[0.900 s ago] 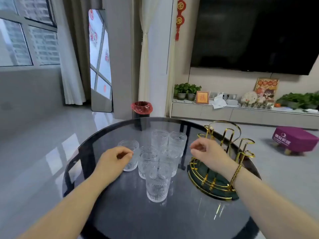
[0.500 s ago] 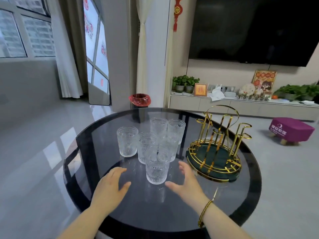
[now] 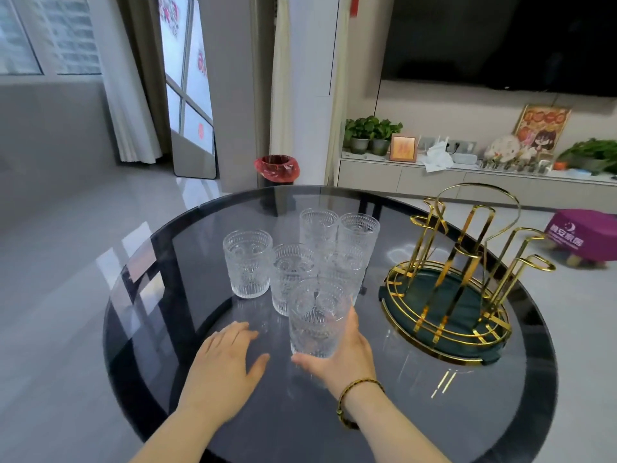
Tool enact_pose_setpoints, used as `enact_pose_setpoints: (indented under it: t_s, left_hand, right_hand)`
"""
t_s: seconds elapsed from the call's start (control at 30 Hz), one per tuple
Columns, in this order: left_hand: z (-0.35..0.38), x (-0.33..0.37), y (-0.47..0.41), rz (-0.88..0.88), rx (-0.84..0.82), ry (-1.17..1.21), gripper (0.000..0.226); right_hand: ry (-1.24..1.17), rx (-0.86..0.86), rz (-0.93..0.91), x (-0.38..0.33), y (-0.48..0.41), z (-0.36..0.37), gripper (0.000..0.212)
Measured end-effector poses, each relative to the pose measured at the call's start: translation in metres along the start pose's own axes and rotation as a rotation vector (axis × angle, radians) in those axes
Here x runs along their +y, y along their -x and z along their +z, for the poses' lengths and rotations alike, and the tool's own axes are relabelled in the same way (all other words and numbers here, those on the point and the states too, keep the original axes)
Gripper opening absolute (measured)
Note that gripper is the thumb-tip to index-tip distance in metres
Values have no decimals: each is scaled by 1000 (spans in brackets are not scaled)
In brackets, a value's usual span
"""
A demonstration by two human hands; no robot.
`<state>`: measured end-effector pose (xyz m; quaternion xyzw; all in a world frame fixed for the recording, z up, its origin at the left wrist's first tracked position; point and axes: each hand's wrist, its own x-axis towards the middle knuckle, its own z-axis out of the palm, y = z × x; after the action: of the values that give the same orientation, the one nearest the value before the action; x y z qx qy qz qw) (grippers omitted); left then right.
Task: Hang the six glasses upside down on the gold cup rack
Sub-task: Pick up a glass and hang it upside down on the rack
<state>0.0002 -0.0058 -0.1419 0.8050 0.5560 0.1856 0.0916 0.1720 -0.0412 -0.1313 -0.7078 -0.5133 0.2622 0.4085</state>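
Six glasses (image 3: pixel 302 259) cluster mid-frame on a round dark glass table (image 3: pixel 500 412).
Right hand (image 3: pixel 340 355) clasps the nearest glass (image 3: pixel 319 317); left hand (image 3: pixel 223 365) hovers spread, fingers apart; gold cup rack (image 3: pixel 460 282) stands right, pegs bare.

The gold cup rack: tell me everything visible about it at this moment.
The gold cup rack stands upright on the right side of the round dark glass table, apart from the glasses and both hands. Shiny gold metal strips rise as looped pegs from a round dark green base ringed by gold wire rails, and a tall arched wire handle tops it. Every peg is bare: no glass hangs on it.
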Motion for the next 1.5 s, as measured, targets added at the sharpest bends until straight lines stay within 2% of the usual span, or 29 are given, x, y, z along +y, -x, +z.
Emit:
enact_pose_setpoints:
  t_s: [0.23,0.43,0.63,0.77,1.0,1.2,1.3,1.5]
  left_hand:
    - [-2,1,0,-6,-24,-23,46]
    - [-9,0,3,3,-65,-35,47]
    - [-16,3,7,12,-114,-48,45]
    - [-17,25,6,92,-142,-57,41]
    - [-4,82,-4,231,-168,34,42]
    - [14,114,-25,250,-196,110,43]
    - [26,115,-34,279,-191,75,43]
    - [31,114,-40,292,-175,81,40]
  right_hand:
    - [6,12,43,0,2,-3,88]
    - [-249,-124,-61,-5,24,-28,64]
    - [-249,-143,-103,1,55,-92,58]
    - [-192,-82,-95,5,67,-147,57]
    - [-73,127,-93,-3,76,-231,58]
    - [-192,244,-45,-2,78,-275,48]
    - [-262,277,-55,-8,80,-301,61]
    - [64,444,-7,-26,57,-337,65]
